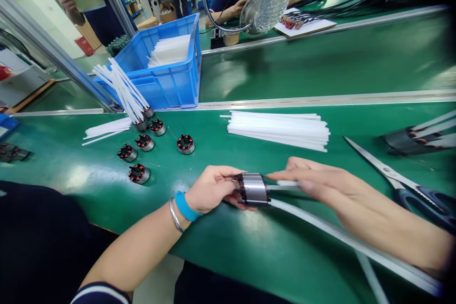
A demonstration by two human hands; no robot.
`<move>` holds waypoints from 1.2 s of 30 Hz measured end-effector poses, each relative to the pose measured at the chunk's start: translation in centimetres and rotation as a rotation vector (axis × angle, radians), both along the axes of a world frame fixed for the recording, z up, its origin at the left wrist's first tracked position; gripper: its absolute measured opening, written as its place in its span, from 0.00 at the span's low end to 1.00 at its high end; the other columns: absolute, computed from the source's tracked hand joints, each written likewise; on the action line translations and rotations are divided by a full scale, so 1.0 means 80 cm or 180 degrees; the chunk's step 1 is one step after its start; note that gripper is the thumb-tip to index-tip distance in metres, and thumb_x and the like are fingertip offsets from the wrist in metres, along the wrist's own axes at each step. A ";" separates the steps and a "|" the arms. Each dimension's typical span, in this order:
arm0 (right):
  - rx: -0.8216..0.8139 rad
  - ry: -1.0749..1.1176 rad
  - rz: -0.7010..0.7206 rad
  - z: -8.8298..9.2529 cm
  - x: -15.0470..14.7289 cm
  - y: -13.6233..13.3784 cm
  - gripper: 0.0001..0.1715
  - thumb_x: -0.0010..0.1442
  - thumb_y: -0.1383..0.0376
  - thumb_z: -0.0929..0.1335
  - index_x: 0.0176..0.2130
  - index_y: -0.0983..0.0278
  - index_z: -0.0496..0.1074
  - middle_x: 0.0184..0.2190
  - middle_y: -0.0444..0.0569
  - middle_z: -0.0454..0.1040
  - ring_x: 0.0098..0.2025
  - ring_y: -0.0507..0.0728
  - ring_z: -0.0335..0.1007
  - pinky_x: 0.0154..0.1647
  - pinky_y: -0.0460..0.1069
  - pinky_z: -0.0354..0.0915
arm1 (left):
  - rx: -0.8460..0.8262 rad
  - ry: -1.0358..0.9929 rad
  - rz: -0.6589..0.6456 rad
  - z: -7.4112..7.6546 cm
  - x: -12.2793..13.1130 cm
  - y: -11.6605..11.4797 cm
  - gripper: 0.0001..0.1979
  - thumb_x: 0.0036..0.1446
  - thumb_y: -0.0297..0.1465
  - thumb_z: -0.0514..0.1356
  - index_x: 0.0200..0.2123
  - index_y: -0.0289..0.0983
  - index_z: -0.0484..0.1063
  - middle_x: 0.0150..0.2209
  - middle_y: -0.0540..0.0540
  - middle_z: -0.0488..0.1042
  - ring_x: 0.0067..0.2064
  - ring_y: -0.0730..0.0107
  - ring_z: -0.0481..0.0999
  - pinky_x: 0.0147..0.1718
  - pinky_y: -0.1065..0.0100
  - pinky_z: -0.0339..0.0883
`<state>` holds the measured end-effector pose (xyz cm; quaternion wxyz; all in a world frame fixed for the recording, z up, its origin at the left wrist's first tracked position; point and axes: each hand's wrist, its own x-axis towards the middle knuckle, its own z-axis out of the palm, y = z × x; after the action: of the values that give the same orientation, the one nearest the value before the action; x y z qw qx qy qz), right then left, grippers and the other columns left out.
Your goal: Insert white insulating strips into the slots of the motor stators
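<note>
left of frame: several small wound stators (138,173) lie loose on the green bench (107,190), two or three with white sleeves (121,88) standing out of them. a blue bin (167,80) sits behind them, upper left. lower centre: left hand (213,189), blue wristband (185,206) at the wrist, is curled shut around the left end of a metal stator (253,190); cannot tell whether it rests on the bench. stator axis runs left to right, and its right face is turned toward the right hand (313,183), just beside it and the nearer hand to that face. right hand lies mostly flat, fingertips nipped on a short white sleeve (288,183) that lies along the same axis, tip at the stator face. long sleeves (338,235) trail from the stator toward lower right. right of centre: sleeve stack (281,128). far right: scissors (402,183).
</note>
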<state>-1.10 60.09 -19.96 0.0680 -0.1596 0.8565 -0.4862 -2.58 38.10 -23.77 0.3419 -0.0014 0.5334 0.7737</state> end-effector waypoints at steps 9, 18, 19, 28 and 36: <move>-0.0486 -0.0282 0.0032 -0.024 -0.002 -0.017 0.12 0.53 0.56 0.69 0.28 0.61 0.66 0.26 0.44 0.66 0.28 0.52 0.61 0.28 0.47 0.59 | 0.0006 -0.0111 -0.0013 0.003 0.001 0.002 0.25 0.41 0.26 0.63 0.47 0.33 0.70 0.33 0.43 0.76 0.27 0.65 0.78 0.24 0.73 0.72; -0.0610 -0.0894 0.0256 -0.011 -0.017 0.000 0.14 0.48 0.53 0.71 0.27 0.62 0.73 0.24 0.48 0.70 0.26 0.54 0.64 0.25 0.46 0.62 | 0.0158 -0.0161 0.0122 0.009 0.000 -0.001 0.24 0.41 0.27 0.63 0.46 0.30 0.70 0.30 0.42 0.75 0.26 0.65 0.77 0.25 0.71 0.71; -0.0613 -0.0915 0.0258 -0.013 -0.016 -0.002 0.14 0.48 0.53 0.71 0.28 0.61 0.73 0.26 0.48 0.70 0.27 0.54 0.65 0.26 0.46 0.62 | 0.0140 -0.0170 0.0131 0.010 0.000 -0.001 0.25 0.40 0.26 0.63 0.47 0.30 0.70 0.31 0.42 0.75 0.26 0.65 0.77 0.25 0.70 0.72; -0.1067 -0.1188 -0.0276 -0.036 -0.006 -0.029 0.18 0.41 0.57 0.76 0.27 0.63 0.69 0.25 0.47 0.71 0.27 0.54 0.68 0.29 0.46 0.64 | -0.0059 0.0007 0.0203 0.003 0.014 0.009 0.30 0.37 0.20 0.64 0.49 0.28 0.68 0.36 0.40 0.75 0.29 0.70 0.77 0.29 0.72 0.72; -0.1519 -0.1275 -0.0337 -0.050 -0.007 -0.036 0.15 0.39 0.64 0.77 0.25 0.63 0.70 0.28 0.46 0.69 0.30 0.53 0.67 0.31 0.44 0.66 | -0.0357 0.0597 0.0208 -0.004 0.015 0.006 0.13 0.48 0.24 0.58 0.40 0.29 0.70 0.27 0.47 0.72 0.26 0.78 0.73 0.26 0.77 0.68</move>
<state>-1.63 57.22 -24.00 0.1705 -0.0273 0.6949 -0.6980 -1.40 38.60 -24.13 0.2645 0.0345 0.6051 0.7501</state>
